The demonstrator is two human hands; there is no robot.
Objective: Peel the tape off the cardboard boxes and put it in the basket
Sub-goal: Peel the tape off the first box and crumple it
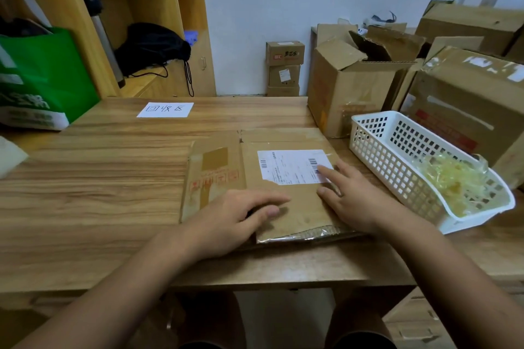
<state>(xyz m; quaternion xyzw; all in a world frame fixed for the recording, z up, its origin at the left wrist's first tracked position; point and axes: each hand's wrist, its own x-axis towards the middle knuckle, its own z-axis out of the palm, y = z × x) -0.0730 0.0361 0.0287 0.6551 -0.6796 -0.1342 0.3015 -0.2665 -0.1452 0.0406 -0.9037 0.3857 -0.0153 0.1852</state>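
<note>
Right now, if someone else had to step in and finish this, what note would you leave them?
Left hand: open, flat on the flattened brown cardboard box.
Right hand: open, forefinger at the white shipping label.
Neither hand holds tape.
White perforated plastic basket, to the right, already holds a wad of yellowish peeled tape.
Left: clear tape along this box's near edge, then the taped upright boxes behind.

Soft, even room light, fairly bright, with no hard shadows; only faint shade sits under the hands and beneath the desk edge. Glare glints off the tape on the box at right. The wide lens bows the shelf and the desk edges. Corners look smeared, and the forearms are slightly blurred.
</note>
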